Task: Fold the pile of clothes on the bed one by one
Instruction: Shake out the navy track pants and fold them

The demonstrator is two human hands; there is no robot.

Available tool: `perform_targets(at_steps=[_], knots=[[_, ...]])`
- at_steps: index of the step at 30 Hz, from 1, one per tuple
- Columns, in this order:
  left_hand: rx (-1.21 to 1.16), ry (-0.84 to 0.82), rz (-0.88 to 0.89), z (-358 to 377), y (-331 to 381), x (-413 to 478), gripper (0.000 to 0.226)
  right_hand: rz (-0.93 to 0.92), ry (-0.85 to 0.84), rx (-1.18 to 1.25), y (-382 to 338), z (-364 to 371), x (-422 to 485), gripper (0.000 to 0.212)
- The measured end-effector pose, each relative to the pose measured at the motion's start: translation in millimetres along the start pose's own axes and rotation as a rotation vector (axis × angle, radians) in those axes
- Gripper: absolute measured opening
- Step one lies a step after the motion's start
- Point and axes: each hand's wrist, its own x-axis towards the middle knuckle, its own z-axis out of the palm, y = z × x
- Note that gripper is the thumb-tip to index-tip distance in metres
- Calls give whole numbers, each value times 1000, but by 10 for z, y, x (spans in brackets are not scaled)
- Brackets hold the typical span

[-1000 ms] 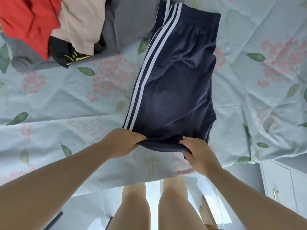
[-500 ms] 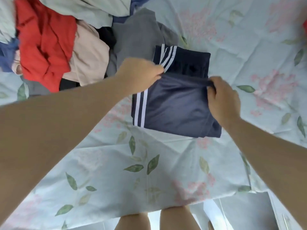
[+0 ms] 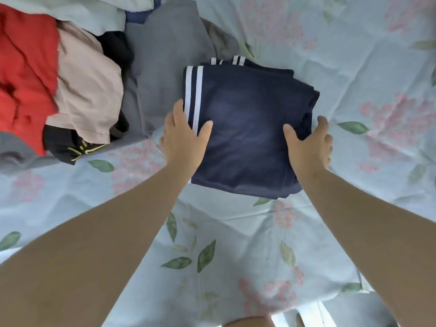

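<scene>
Two side edges likely suit lifting the soft, limp shorts (image 3: 245,128): left hand (image 3: 182,140) lies flat on one, right hand (image 3: 309,147) curls its fingers round the other.

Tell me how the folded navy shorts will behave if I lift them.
Probably floppy: the navy shorts are soft cloth in loose layers, so unsupported edges would sag. The fold may slip open unless the left hand and right hand support both sides.
</scene>
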Motion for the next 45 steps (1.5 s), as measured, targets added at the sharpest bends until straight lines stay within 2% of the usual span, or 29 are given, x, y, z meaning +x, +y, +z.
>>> perform_targets(at_steps=[3, 5, 7, 10, 11, 13, 14, 16, 17, 19, 21, 24, 27, 29, 32, 35, 37, 39, 41, 45], knots=[[-216, 43, -159, -60, -14, -22, 50, -30, 62, -40, 22, 19, 6, 45], [-220, 50, -129, -134, 40, 3, 28, -109, 102, 4, -28, -13, 36, 24], [-236, 33, -53, -223, 125, 10, 8, -195, 133, 147, -87, -89, 29, 2], [-286, 42, 111, -394, 381, 83, 19, -302, 253, 365, -259, -294, 28, 23], [-277, 66, 147, -451, 486, 138, 17, -331, 294, 391, -327, -367, 41, 23], [-247, 61, 125, -461, 574, 330, 10, -308, 314, 382, -415, -438, 129, 10], [-248, 20, 75, -409, 562, 424, 22, -240, 273, 338, -439, -432, 184, 19], [-207, -71, -31, -250, 491, 484, 64, -73, 138, 178, -427, -355, 210, 57], [-152, -101, -83, -184, 433, 438, 75, -33, 93, 119, -391, -290, 177, 67], [-67, -100, -146, -80, 275, 281, 75, 13, 59, 81, -261, -166, 37, 75], [-120, -84, -174, -48, 86, 111, 67, 80, 41, 83, -62, -26, -122, 76], [-309, -170, -207, -63, -108, -69, 51, 147, -26, 173, 133, 155, -336, 77], [-340, -232, -213, -55, -161, -119, 56, 183, -55, 308, 132, 224, -377, 79], [-359, -256, -231, -40, -96, -133, 58, 180, -76, 405, 97, 190, -328, 71], [-412, -373, -286, 10, -74, -285, 51, 139, -115, 487, 187, 43, -342, 46], [-321, -609, -386, 36, -278, -650, 48, 165, -223, 372, 602, -143, -546, 38], [-191, -671, -438, 42, -475, -838, 49, 239, -375, 316, 858, -213, -722, 36], [-150, -613, -451, 51, -589, -898, 49, 298, -427, 324, 965, -211, -777, 32], [-217, -516, -440, 79, -562, -885, 49, 296, -388, 379, 932, -177, -719, 27], [-428, -359, -454, 182, -415, -765, 57, 227, -332, 579, 776, -102, -587, 59]])
